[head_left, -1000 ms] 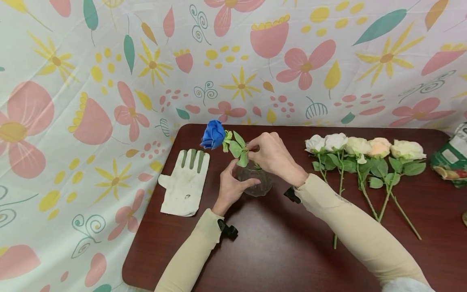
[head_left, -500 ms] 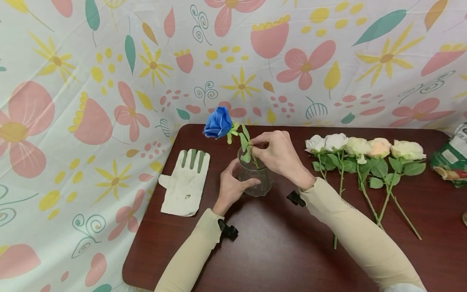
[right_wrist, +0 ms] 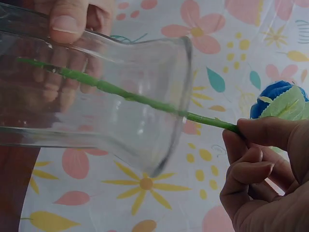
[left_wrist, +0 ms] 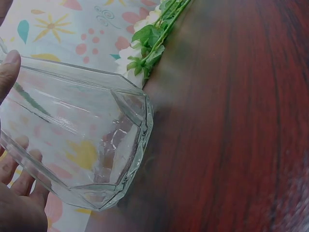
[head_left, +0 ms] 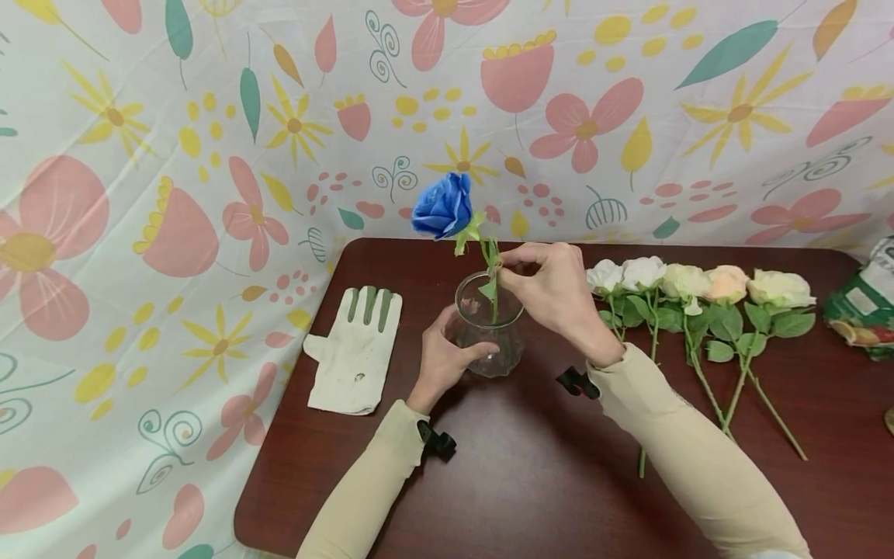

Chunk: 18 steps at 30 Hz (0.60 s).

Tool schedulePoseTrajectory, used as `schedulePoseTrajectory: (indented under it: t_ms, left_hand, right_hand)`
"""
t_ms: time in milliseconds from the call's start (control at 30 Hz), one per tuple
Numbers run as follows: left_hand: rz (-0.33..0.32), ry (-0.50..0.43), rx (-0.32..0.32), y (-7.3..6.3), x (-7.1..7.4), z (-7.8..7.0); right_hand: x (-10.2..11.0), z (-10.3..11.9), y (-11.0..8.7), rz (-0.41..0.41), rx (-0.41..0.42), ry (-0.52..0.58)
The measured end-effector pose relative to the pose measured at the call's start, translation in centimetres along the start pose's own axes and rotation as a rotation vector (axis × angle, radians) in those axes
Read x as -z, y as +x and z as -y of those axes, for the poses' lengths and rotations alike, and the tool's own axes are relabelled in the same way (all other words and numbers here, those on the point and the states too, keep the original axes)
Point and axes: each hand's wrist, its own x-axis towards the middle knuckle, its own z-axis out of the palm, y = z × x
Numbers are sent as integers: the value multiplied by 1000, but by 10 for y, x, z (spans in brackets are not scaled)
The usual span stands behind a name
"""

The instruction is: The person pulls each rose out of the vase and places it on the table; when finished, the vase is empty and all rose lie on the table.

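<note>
A clear glass vase (head_left: 504, 349) stands upright on the table, its flared mouth facing up. My left hand (head_left: 445, 353) grips its left side, thumb across the front and fingers behind the glass. My right hand (head_left: 552, 287) pinches the stem of a blue rose (head_left: 444, 206) between thumb and fingertips, just above the rim. In the right wrist view the green stem (right_wrist: 120, 94) runs through the mouth down into the vase, its lower end free inside. The bloom leans left above the vase, with green leaves below it.
A white glove with green-striped fingers (head_left: 356, 349) lies left of the vase. Several white, cream and peach roses (head_left: 698, 291) lie at the right, stems toward the front. A green and white bag (head_left: 866, 295) stands at the right edge, and a flower-print cloth (head_left: 391, 101) hangs behind.
My right hand has moved right and slightly up with the blue rose, which now stands more upright. Its stem shows inside the vase mouth. My left hand stays on the vase.
</note>
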Motion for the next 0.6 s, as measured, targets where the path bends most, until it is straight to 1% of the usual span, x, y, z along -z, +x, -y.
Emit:
schedulePoseTrajectory:
  t_ms: [200, 433, 600]
  left_hand:
    - [0, -13, 8, 0, -1, -1]
    - [11, -50, -10, 0, 0, 0]
    - [6, -46, -16, 0, 0, 0]
  right_hand:
    - [9, 2, -2, -50, 2, 37]
    - [18, 3, -3, -99, 11, 84]
    - [24, 3, -4, -139, 15, 130]
